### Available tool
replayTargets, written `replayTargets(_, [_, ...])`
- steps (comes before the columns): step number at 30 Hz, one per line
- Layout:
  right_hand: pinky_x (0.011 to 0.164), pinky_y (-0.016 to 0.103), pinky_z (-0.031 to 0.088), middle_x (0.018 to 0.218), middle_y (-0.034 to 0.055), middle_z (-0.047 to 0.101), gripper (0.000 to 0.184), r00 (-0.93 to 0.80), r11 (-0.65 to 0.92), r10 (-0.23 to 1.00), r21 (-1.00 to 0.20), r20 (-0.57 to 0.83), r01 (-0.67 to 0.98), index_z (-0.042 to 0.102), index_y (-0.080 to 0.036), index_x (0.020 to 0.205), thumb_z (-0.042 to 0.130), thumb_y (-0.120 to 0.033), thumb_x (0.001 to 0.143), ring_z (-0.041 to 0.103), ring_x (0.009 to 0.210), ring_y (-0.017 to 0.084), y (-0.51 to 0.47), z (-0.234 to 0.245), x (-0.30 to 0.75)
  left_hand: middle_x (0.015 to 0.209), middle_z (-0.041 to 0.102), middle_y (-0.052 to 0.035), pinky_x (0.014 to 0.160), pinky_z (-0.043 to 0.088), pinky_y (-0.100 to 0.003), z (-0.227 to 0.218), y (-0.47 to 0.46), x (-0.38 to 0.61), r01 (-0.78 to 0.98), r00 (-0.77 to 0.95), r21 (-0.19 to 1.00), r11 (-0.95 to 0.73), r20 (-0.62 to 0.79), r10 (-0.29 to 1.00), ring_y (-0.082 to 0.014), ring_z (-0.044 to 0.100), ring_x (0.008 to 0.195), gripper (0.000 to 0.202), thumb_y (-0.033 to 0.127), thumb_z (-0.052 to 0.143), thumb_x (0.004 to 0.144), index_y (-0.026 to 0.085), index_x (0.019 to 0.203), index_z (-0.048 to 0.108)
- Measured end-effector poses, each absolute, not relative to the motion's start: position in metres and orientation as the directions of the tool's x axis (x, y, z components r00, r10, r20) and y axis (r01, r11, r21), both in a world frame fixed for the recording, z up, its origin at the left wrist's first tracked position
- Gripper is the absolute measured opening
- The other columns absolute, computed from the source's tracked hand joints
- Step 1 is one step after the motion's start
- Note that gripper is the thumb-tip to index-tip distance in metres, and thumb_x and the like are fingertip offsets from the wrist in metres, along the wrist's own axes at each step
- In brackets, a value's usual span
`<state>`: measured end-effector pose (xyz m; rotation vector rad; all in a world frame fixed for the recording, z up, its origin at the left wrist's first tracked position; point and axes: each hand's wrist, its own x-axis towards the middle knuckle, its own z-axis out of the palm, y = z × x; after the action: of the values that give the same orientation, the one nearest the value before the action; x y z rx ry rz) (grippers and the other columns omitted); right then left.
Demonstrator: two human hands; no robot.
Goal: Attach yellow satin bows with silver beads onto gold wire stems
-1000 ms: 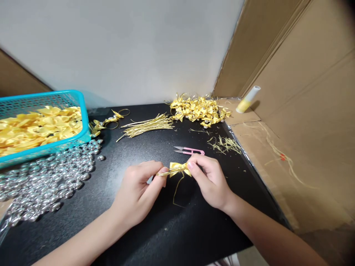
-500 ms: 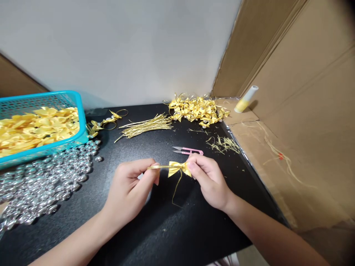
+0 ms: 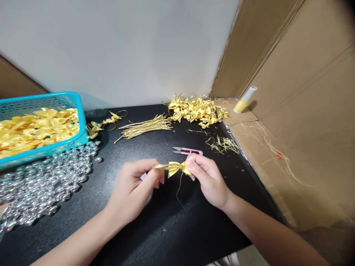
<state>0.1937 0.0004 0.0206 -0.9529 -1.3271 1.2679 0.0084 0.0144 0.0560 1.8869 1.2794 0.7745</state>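
Observation:
A small yellow ribbon bow (image 3: 177, 168) is held just above the black table (image 3: 155, 229) between both my hands. My right hand (image 3: 206, 181) pinches the bow's right side with its fingers closed. My left hand (image 3: 135, 188) is closed on a thin gold cord (image 3: 160, 166) that runs from the bow's middle to the left. A loose end of the cord hangs down below the bow.
Pink thread snips (image 3: 187, 150) lie just behind my hands. A bundle of gold cords (image 3: 145, 125) and a heap of finished bows (image 3: 198, 109) lie at the back. A teal basket (image 3: 39, 151) of yellow ribbon pieces and several silver beads (image 3: 41, 184) are at left. Cardboard walls rise at right, with a glue stick (image 3: 245, 99).
My left hand pulled the gold cord out to the left, then came back towards the bow. The right hand has stayed put on the bow.

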Motion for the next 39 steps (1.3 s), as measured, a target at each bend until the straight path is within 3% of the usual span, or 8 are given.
replayTargets(10, [0.056,0.023,0.034,0.061,-0.0031,0.041,0.035,-0.175,0.085,0.979,-0.99,0.103,-0.109,0.046,-0.019,0.064,0.049,-0.038,0.093,0.037,0.058,0.01,-0.001,0.023,0.193,0.064,0.056,0.0017,0.06,0.038,-0.025,0.049,0.013,0.015,0.493,0.417,0.832,-0.256,0.032,0.908,-0.0133,0.051,0.061,0.028,0.033,0.043,0.089,0.018,0.068,0.053])
replayTargets(16, [0.057,0.024,0.034,0.061,-0.003,0.042,0.031,-0.203,0.052,0.976,-0.988,0.081,-0.144,0.049,-0.018,0.066,0.051,-0.035,0.092,0.037,0.058,0.01,-0.002,0.021,0.191,0.06,0.056,0.0022,0.057,0.038,-0.024,0.054,0.012,0.02,0.488,0.404,0.835,-0.254,0.042,0.914,-0.0119,0.051,0.058,0.034,0.033,0.041,0.092,0.017,0.064,0.053])
replayTargets(23, [0.052,0.024,0.029,0.059,-0.0033,0.044,0.027,-0.233,-0.193,0.966,-0.917,-0.115,-0.349,0.052,-0.018,0.067,0.057,-0.037,0.084,0.036,0.055,0.009,-0.001,0.016,0.185,0.052,0.046,0.0052,0.053,0.034,-0.021,0.061,0.013,0.018,0.576,0.314,0.744,-0.338,0.181,0.932,-0.009,0.043,0.051,0.034,0.031,0.046,0.089,0.017,0.058,0.047])
replayTargets(27, [0.051,0.023,0.028,0.058,-0.0036,0.044,0.028,-0.243,-0.272,0.952,-0.881,-0.187,-0.387,0.052,-0.017,0.065,0.062,-0.039,0.078,0.035,0.054,0.008,-0.001,0.016,0.183,0.051,0.045,0.0055,0.051,0.033,-0.02,0.062,0.015,0.017,0.577,0.345,0.737,-0.352,0.17,0.923,-0.0085,0.042,0.049,0.035,0.031,0.045,0.089,0.017,0.057,0.048])
replayTargets(32, [0.051,0.023,0.028,0.058,-0.0032,0.045,0.028,-0.237,-0.246,0.957,-0.905,-0.169,-0.348,0.053,-0.017,0.064,0.061,-0.038,0.08,0.037,0.054,0.009,-0.001,0.015,0.184,0.052,0.045,0.0044,0.05,0.033,-0.021,0.062,0.017,0.017,0.595,0.347,0.721,-0.354,0.166,0.923,-0.0095,0.041,0.049,0.035,0.03,0.044,0.089,0.017,0.057,0.051])
replayTargets(39, [0.051,0.024,0.029,0.058,-0.0032,0.043,0.028,-0.204,-0.167,0.974,-0.911,-0.094,-0.376,0.05,-0.018,0.063,0.058,-0.035,0.083,0.036,0.054,0.009,-0.002,0.016,0.185,0.049,0.039,0.0053,0.048,0.031,-0.022,0.063,0.015,0.015,0.591,0.221,0.746,-0.307,0.216,0.951,-0.009,0.036,0.047,0.034,0.027,0.044,0.086,0.018,0.053,0.045])
